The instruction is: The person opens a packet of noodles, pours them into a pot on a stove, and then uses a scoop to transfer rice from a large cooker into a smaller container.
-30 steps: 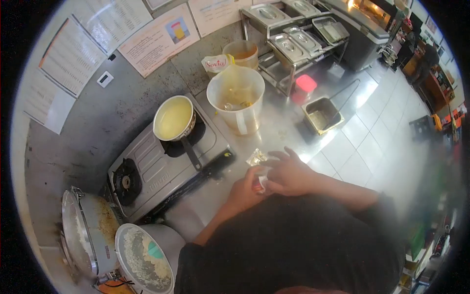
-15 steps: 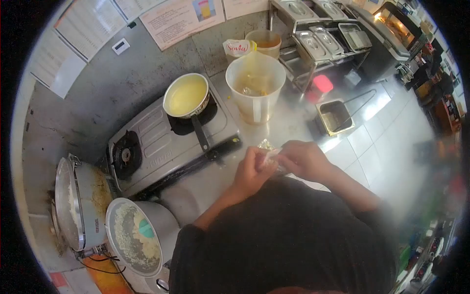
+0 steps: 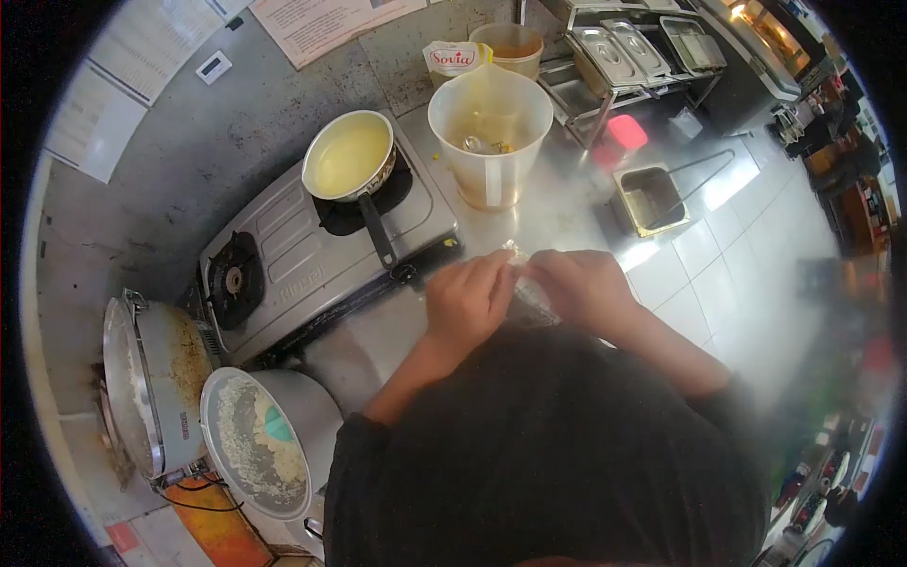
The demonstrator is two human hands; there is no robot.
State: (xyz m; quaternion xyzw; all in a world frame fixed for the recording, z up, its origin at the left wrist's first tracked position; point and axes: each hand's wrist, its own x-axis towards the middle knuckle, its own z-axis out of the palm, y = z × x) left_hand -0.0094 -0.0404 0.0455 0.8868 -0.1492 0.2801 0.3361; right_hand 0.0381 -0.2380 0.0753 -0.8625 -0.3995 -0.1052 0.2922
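My left hand (image 3: 470,298) and my right hand (image 3: 583,288) meet in front of my chest, fingers closed and fingertips together. Both pinch at a small shiny clear packet (image 3: 532,307), which shows between and below them; its upper part is largely hidden by the fingers. Just beyond the hands stands a large translucent pitcher (image 3: 489,165) with a metal object inside. To the left, a saucepan (image 3: 350,156) of pale yellow liquid rests on the stove (image 3: 302,255), its black handle pointing towards my hands.
A pot of rice (image 3: 326,406) with a green scoop and a larger cooker (image 3: 170,387) stand at lower left. A square metal container (image 3: 652,200) with a long handle, a pink-lidded jar (image 3: 622,140) and lidded steel trays (image 3: 619,57) are at right. A labelled bag (image 3: 455,61) leans behind the pitcher.
My left hand has turned so its back shows, and both hands are drawn closer together at the packet. The white piece between the fingers is now mostly hidden. The view has shifted slightly.
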